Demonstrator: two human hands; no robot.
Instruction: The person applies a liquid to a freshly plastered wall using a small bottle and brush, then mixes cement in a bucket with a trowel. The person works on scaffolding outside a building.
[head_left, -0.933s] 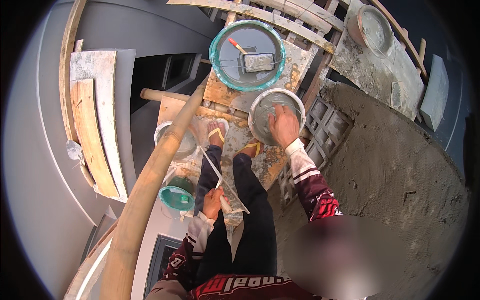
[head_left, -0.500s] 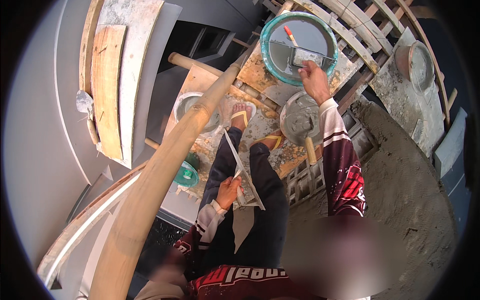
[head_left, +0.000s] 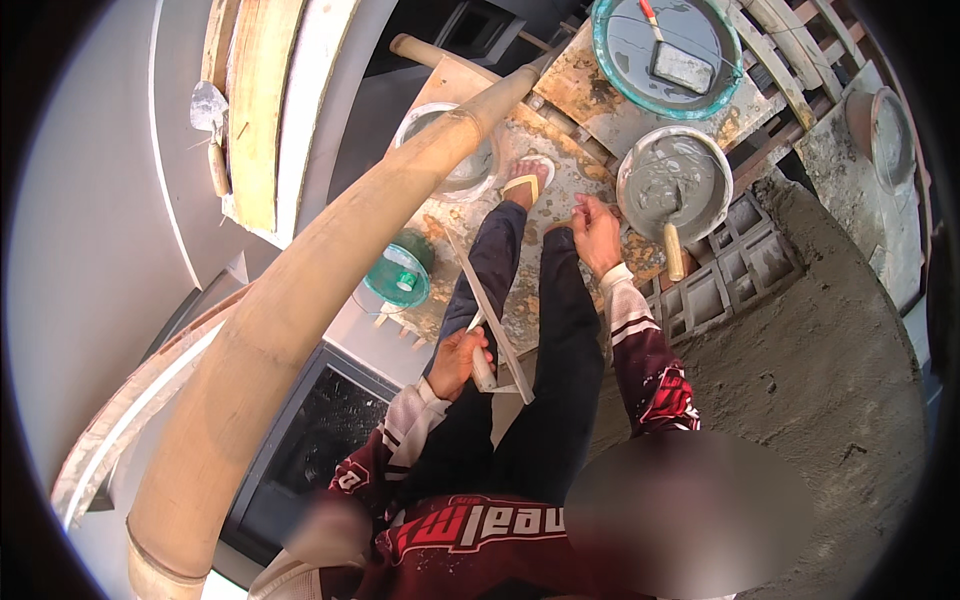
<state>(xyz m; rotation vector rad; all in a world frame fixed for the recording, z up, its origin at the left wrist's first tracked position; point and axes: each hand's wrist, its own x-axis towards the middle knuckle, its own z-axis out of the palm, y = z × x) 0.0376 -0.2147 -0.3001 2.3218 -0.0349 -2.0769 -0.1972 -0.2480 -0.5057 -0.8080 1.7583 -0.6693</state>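
Note:
My left hand [head_left: 458, 360] grips the handle of a long flat plastering trowel [head_left: 490, 320] held edge-up beside my left leg. My right hand [head_left: 597, 232] hangs over my right knee, fingers loosely curled with nothing visible in them, just left of a grey pan of wet mortar [head_left: 674, 186]. A wooden-handled trowel [head_left: 673, 245] rests in that pan, handle pointing toward me. Further off, a large teal basin of grey slurry [head_left: 668, 55] holds a float and a red-handled tool. My sandalled foot [head_left: 527, 180] stands on a mortar-stained plank platform [head_left: 560, 120].
A thick bamboo pole [head_left: 300, 300] slants across the left. A white bucket [head_left: 445, 150] and a small teal bucket [head_left: 398, 270] sit below the platform. Hollow concrete blocks [head_left: 720, 280] and a rough plastered wall [head_left: 820, 380] lie to the right; wooden boards [head_left: 250, 100] at the upper left.
My right hand has drawn back from the teal basin, past the grey mortar pan, to my knee. The view has shifted, and my left hand keeps hold of the long trowel.

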